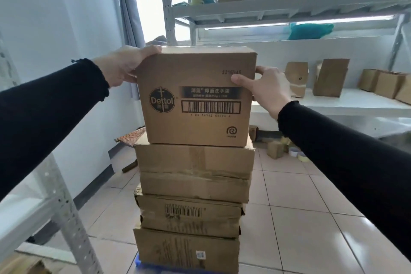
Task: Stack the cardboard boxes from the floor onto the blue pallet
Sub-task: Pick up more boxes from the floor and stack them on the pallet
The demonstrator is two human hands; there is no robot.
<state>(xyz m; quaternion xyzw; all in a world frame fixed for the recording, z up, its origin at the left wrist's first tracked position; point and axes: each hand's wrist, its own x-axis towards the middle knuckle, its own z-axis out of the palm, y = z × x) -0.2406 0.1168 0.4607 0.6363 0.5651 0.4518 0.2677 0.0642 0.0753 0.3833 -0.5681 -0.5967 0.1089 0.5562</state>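
A Dettol cardboard box (198, 100) tops a tall stack in the middle of the view. My left hand (124, 64) grips its upper left corner and my right hand (264, 89) grips its right side, thumb on the front face. Under it sit a taped box (193, 160), a crumpled box (193, 187), a barcoded box (189, 216) and a bottom box (186, 251). A sliver of the blue pallet (142, 266) shows beneath the stack at the lower edge.
A metal rack upright (73, 218) stands close at the lower left. A white shelf (333, 104) with small boxes runs along the right. Small boxes and tape rolls (295, 153) lie on the tiled floor behind the stack. An upper shelf (278, 6) holds more boxes.
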